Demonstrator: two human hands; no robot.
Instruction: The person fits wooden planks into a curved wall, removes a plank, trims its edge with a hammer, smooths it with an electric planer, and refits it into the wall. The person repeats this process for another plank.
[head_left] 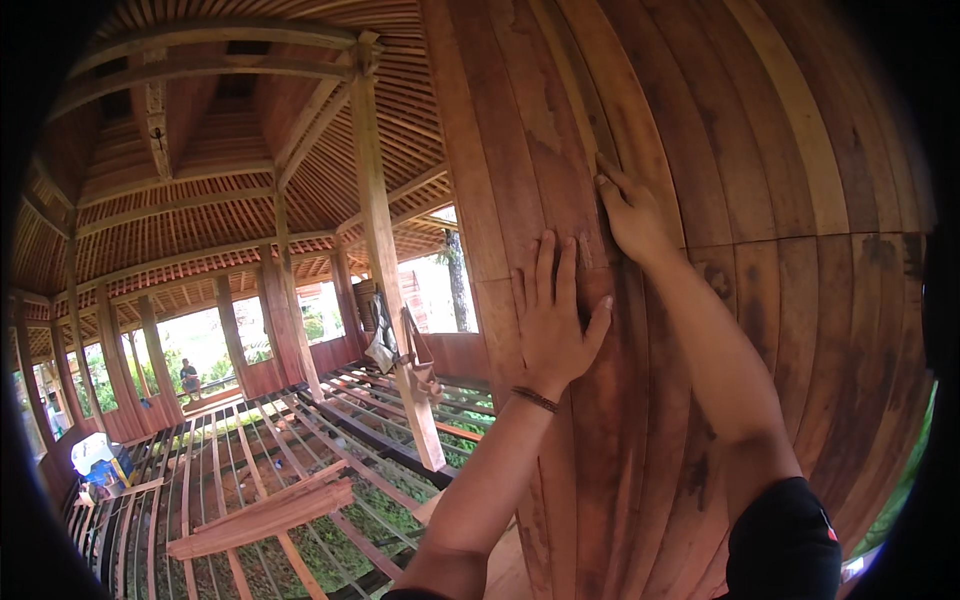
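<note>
In front of me on the right is a tall wall of vertical reddish-brown wooden planks [740,190]. My left hand [560,335] lies flat against it, fingers spread, a dark braided bracelet at the wrist. Higher and to the right, my right hand [640,220] rests on the planks at a dark seam. Its thumb and a finger stretch along the edge of a lighter plank [625,110]; its other fingers are partly hidden. Neither hand grips a tool.
To the left, open floor joists [250,440] show ground and plants between them. A loose thick board [260,515] lies across them. A wooden post [380,210] has bags [420,375] hanging from it. A blue-and-white container [100,460] stands far left; a person [190,376] sits far back.
</note>
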